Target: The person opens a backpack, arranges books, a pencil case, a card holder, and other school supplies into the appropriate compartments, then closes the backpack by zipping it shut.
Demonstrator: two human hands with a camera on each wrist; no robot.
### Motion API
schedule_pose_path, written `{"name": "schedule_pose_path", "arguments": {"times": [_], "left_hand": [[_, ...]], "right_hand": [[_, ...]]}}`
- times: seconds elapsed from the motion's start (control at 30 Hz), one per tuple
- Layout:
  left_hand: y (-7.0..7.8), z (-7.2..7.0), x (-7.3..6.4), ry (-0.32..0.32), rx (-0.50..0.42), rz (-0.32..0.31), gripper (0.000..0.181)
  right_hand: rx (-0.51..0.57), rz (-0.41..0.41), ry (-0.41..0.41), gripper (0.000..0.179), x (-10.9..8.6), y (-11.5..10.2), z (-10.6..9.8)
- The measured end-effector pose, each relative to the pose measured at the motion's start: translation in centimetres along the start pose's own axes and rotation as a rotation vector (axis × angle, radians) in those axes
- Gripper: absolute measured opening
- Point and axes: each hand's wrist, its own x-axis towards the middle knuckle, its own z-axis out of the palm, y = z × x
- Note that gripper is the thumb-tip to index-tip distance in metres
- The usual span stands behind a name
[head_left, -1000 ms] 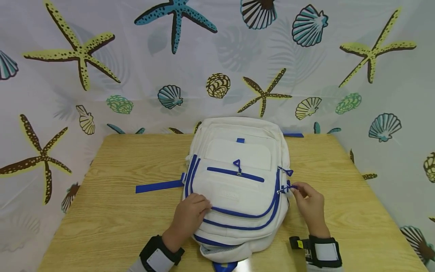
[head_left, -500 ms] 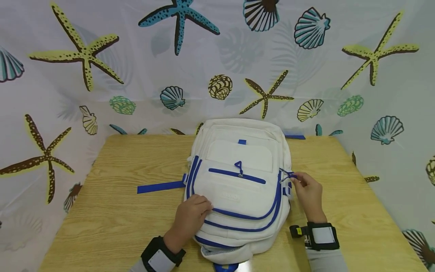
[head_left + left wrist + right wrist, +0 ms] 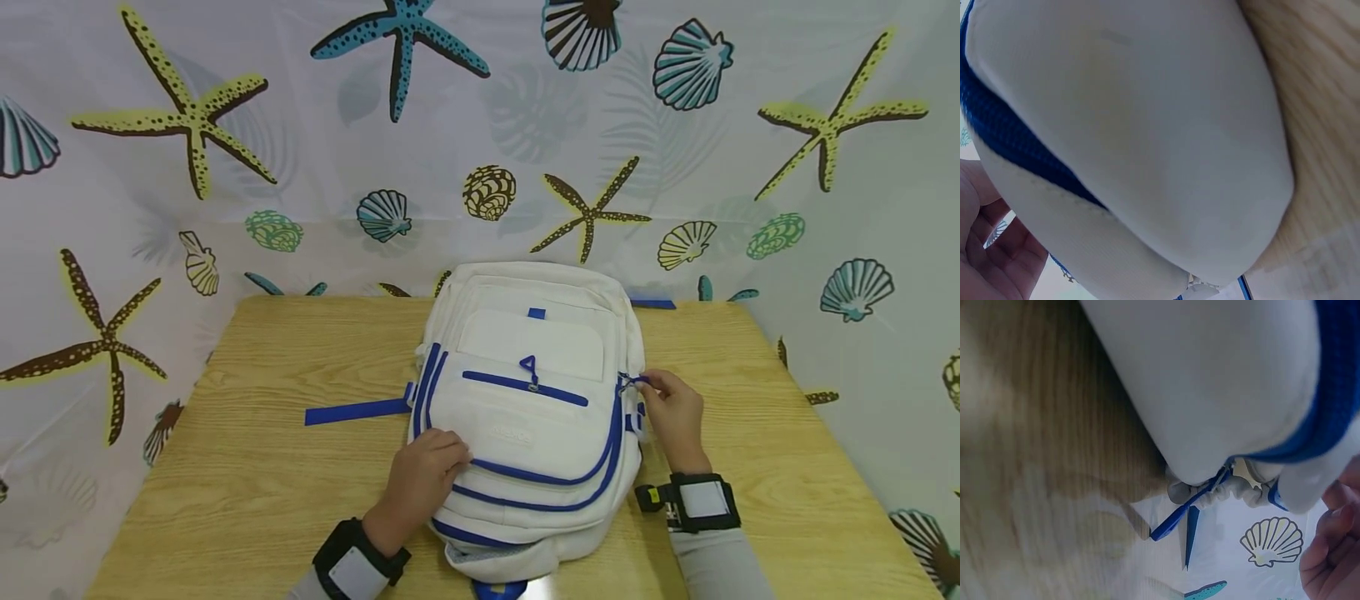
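A white backpack (image 3: 510,429) with blue zippers lies front side up on a wooden table. My left hand (image 3: 424,473) holds the lower left of its front pocket; in the left wrist view the curled fingers (image 3: 1015,259) sit beside the white fabric. At the bag's right side, my right hand (image 3: 675,410) pinches a blue zipper pull (image 3: 639,380) near the upper end of the side zipper. Another pull sits close to it, and I cannot tell them apart. The right wrist view shows only part of the right hand (image 3: 1335,544), and the pinched pull is hidden there.
A blue strap (image 3: 356,412) extends left from the bag over the wooden table (image 3: 300,350). Another blue strap end (image 3: 652,304) lies behind it, and one (image 3: 498,590) pokes out below. A sea-patterned cloth (image 3: 435,158) hangs behind the table.
My right hand has slid the zipper pull upward along the bag's right side, up to the other pull. The left hand stays on the front pocket. The head view has shifted slightly.
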Motion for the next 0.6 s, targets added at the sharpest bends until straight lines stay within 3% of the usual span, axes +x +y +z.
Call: {"name": "schedule_pose_path", "arguments": {"times": [0.13, 0.3, 0.47, 0.6], "left_hand": [[-0.2, 0.1, 0.1, 0.006, 0.005, 0.019, 0.012], [-0.5, 0.1, 0.3, 0.001, 0.006, 0.036, 0.012], [-1.3, -0.4, 0.4, -0.042, -0.111, 0.053, 0.012], [-2.3, -1.2, 0.7, -0.060, -0.192, 0.070, 0.010]], "right_hand": [[0.001, 0.030, -0.002, 0.013, 0.1, -0.2, 0.3], [-0.036, 0.067, -0.061, 0.013, 0.2, -0.1, 0.5], [-0.079, 0.049, -0.139, 0.017, 0.4, -0.5, -0.5], [-0.100, 0.039, -0.152, 0.024, 0.4, -1.5, -1.7]]}}
